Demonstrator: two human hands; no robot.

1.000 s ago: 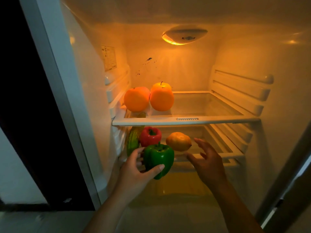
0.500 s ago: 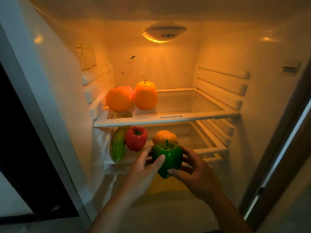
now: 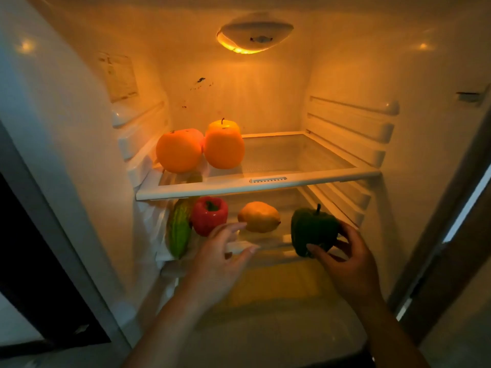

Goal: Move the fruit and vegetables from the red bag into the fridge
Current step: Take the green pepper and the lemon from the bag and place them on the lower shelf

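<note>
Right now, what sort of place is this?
Inside an open household fridge, probably in a home kitchen: interior lamp at the top, glass shelf on moulded side rails, orange fruit above, red pepper below.

- Fridge walls (image 3: 345, 62) are seen as smooth, glossy white plastic.
- Upper shelf (image 3: 265, 185): a clear pane framed in white plastic.
- Green pepper (image 3: 310, 229), at 4 o'clock: smooth, waxy skin.

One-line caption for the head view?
Right hand holds a green pepper by the lemon on the lower shelf; left hand open.
</note>
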